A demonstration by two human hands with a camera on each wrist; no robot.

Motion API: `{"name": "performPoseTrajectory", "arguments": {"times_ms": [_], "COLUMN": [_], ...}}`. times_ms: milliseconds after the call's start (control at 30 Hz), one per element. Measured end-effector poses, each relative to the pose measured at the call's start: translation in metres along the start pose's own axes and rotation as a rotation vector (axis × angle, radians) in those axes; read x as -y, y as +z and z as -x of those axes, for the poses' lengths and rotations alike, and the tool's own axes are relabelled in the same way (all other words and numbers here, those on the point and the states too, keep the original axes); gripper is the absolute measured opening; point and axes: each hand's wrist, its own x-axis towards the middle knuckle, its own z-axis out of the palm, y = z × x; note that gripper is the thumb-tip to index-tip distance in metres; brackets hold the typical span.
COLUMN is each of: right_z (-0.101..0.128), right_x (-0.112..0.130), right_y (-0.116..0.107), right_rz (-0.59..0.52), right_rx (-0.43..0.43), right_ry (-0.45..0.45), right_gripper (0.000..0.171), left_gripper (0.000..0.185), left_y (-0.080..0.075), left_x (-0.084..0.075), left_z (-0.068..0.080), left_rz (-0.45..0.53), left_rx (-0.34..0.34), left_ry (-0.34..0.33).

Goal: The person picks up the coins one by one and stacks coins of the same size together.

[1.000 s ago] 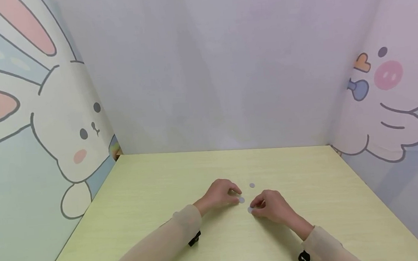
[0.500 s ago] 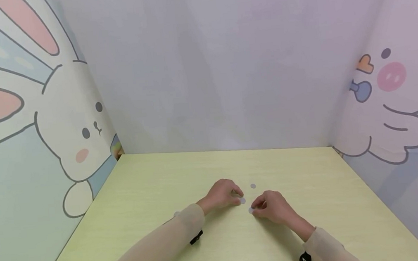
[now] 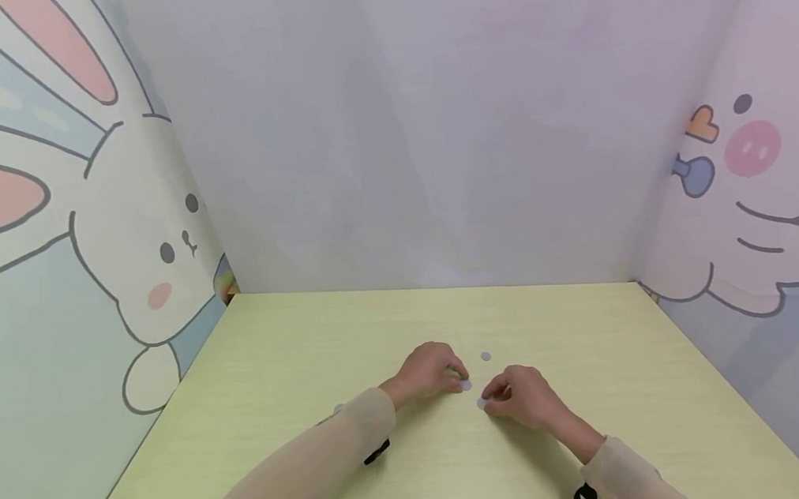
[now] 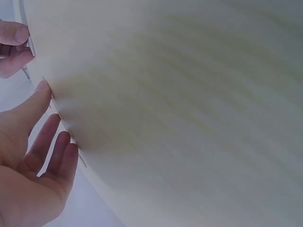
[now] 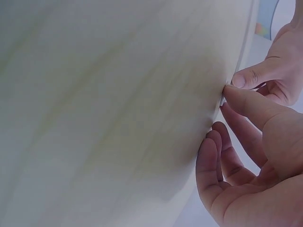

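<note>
Small pale grey flat round discs lie on the pale yellow table. My left hand (image 3: 430,370) rests low on the tabletop, thumb and forefinger curved at the edges of one disc (image 3: 466,385). Just right of it and nearer to me, my right hand (image 3: 524,397) pinches another disc (image 3: 483,403) by its edge with thumb and forefinger. The fingertips hide part of both discs. In the wrist views, the left hand (image 4: 35,156) and the right hand (image 5: 255,156) touch the surface with curved fingers. The discs there show only as thin edges, seen almost side-on.
A third disc (image 3: 486,356) lies farther back, beyond the hands. Another one (image 3: 339,408) sits beside the left sleeve (image 3: 304,464), partly covered by it. Cartoon-printed cloth walls (image 3: 417,129) stand around the table (image 3: 307,329) at the back and sides.
The whole head view has shifted slightly, moving the scene a little to the right. Both hands stay at their discs with almost no motion.
</note>
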Motion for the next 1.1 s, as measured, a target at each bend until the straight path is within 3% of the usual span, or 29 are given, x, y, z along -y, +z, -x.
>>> {"name": "performPoseTrajectory", "arguments": {"times_ms": [1100], "right_z": [0.0002], "right_x": [-0.0016], "right_y": [0.0009], "right_rz": [-0.007], "right_rx": [-0.011], "right_ry": [-0.027], "right_gripper": [0.005], "left_gripper": [0.009], "left_y": [0.0032], "left_x": [-0.0006], "left_z": [0.0033], "left_rz": [-0.038], "left_rx": [-0.028], "left_ry": [0.059]}}
